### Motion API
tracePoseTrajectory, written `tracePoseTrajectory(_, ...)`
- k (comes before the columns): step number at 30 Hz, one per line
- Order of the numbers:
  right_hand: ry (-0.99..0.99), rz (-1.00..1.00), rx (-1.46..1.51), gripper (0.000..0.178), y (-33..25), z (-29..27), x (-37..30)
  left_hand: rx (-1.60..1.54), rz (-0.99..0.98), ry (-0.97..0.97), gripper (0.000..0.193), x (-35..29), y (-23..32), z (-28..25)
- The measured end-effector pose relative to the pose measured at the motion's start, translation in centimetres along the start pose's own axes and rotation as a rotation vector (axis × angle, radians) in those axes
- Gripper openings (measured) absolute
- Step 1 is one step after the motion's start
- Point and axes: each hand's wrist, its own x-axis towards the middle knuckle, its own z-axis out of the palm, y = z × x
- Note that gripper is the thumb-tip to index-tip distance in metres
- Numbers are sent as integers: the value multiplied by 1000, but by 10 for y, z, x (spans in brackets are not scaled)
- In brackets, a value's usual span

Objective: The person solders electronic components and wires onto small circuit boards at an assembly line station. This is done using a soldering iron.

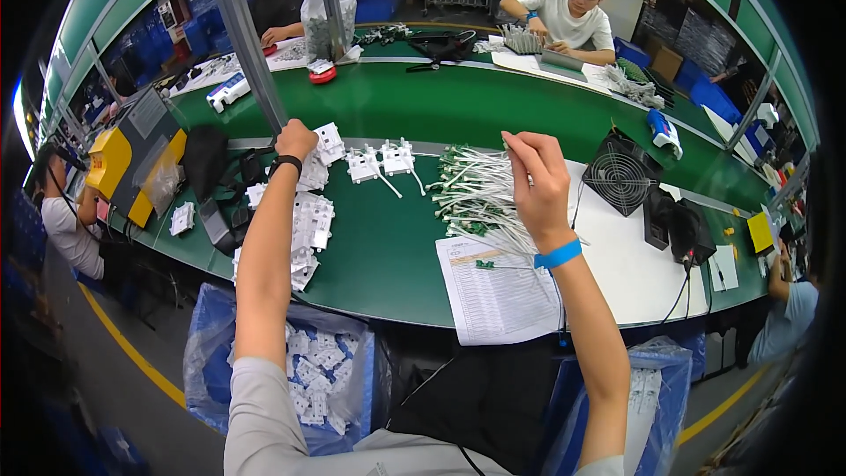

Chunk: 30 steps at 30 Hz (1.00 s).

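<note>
The green bench (397,247) carries the work: a heap of white cables with green ends (476,198) lies right of centre, and white plastic parts (310,220) lie in a loose row to the left. The right hand (539,181) is raised over the heap, its grip pressed together on one thin cable, pinching it near the top. The left hand (295,139) reaches to the far end of the white parts; its fingers curl down, and I cannot tell whether the grip holds anything.

To do this step well, I judge it best to lift a single cable straight up so the others do not drag along, and to bring it to the part rather than across the heap.

A blue bag (211,361) with more white parts hangs below the bench edge on the left, and a second blue bag (670,388) on the right. A white printed sheet (498,286), a table of rows, lies at the near edge. A yellow box (110,163) stands far left, and a small yellow card (760,231) far right.
</note>
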Motion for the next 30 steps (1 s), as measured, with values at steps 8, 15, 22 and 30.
tracePoseTrajectory(8, 230, 151, 40, 23, -10, -54, 15, -487, 462, 206, 23, -49, 34, -24)
tracePoseTrajectory(15, 266, 464, 444, 14, -21, -71, 4, -1302, 573, -324, 15, -142, 79, -33)
tracePoseTrajectory(22, -174, 846, 955, 13, -19, -74, -29, -1192, 940, -309, 10, -293, 104, -62)
tracePoseTrajectory(30, -531, 875, 1060, 12, -33, -97, -40, -1160, 1016, -446, 15, -348, 100, -70)
